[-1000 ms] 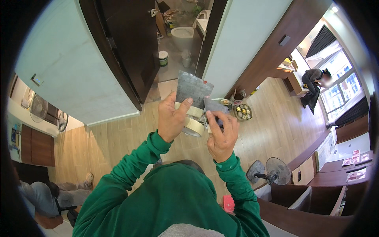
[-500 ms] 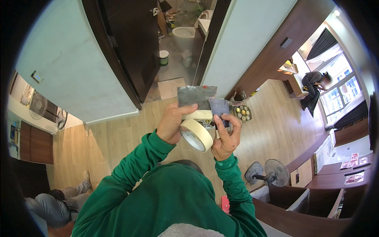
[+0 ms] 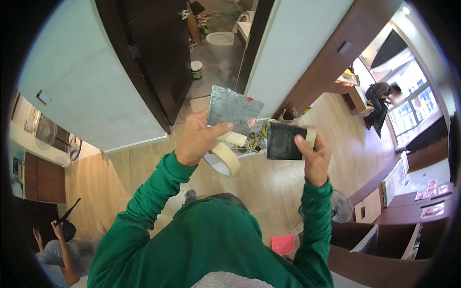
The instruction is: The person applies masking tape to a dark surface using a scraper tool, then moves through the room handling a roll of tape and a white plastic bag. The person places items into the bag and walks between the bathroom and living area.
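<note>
The person's left hand point(image 3: 198, 139) is clamped on a grey, scuffed, rectangular metal plate point(image 3: 233, 109) with a cream bar-shaped handle point(image 3: 234, 139) along its near edge; the thumb lies across that edge, and a red spot marks the far one. Just on the near side of the grey plate, a thick roll of cream tape point(image 3: 232, 161) is tilted against the handle, its open core showing; whether fingers or handle carry it cannot be told. To the right of the grey plate and apart from it, the right hand point(image 3: 317, 156) grips a black, nearly square plate point(image 3: 284, 142) with a pale strip at its right edge, thumb on the dark face. The two hands stand apart. Past the grey plate, to its left, is a dark brown door point(image 3: 158, 53), with a white-and-green bucket point(image 3: 197, 70) beyond the plate. A flat pink object point(image 3: 283, 244) lies on its near side, to the right.
</note>
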Available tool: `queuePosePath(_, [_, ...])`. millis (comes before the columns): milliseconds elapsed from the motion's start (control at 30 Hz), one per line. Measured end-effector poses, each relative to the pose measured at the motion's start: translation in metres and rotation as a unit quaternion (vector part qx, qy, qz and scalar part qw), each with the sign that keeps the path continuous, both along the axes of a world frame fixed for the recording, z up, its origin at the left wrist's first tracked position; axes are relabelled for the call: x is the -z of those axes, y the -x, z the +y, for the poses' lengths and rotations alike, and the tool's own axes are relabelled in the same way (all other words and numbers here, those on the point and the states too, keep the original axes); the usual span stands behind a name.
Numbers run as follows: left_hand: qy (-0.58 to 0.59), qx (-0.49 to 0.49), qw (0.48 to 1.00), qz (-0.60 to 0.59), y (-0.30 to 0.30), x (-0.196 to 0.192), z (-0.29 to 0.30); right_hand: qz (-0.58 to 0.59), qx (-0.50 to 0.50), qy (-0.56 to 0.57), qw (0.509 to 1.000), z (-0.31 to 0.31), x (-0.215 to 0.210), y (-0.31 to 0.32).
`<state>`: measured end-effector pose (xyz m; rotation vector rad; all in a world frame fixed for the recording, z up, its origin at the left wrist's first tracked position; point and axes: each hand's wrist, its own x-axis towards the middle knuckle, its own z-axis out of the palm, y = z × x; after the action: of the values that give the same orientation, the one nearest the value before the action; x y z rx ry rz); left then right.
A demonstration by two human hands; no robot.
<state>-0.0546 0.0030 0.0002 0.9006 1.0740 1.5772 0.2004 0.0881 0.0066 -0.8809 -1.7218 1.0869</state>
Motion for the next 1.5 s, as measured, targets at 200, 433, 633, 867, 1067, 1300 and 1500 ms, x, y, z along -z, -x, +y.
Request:
queuePosePath(200, [-0.032, 0.056, 0.994, 0.088, -0.002, -0.001, -0.006, 0.025, -0.089, 0.066, 0.994, 0.018, -0.013, 0.010])
queuePosePath(433, [-0.060, 0.047, 0.992, 0.098, -0.002, 0.004, -0.004, -0.014, -0.084, 0.030, 0.996, 0.018, -0.006, 0.016])
queuePosePath(633, [-0.061, 0.044, 0.992, 0.101, -0.002, 0.010, -0.004, -0.050, -0.084, -0.011, 0.995, 0.014, 0.002, 0.022])
queuePosePath(867, [-0.030, -0.001, 0.996, 0.083, 0.002, 0.017, 0.001, -0.067, -0.117, -0.008, 0.991, 0.013, -0.008, 0.015])
queuePosePath(1067, [0.106, 0.055, 0.980, -0.162, 0.004, 0.013, -0.005, -0.057, 0.025, -0.336, 0.940, -0.029, 0.002, 0.022])
queuePosePath(1300, [0.129, 0.092, 0.948, -0.275, -0.018, 0.008, -0.009, -0.064, 0.066, -0.391, 0.916, -0.048, 0.043, 0.054])
queuePosePath(1500, [0.041, 0.031, 0.973, -0.225, -0.014, -0.010, -0.015, -0.135, 0.032, -0.313, 0.940, -0.038, 0.056, 0.037])
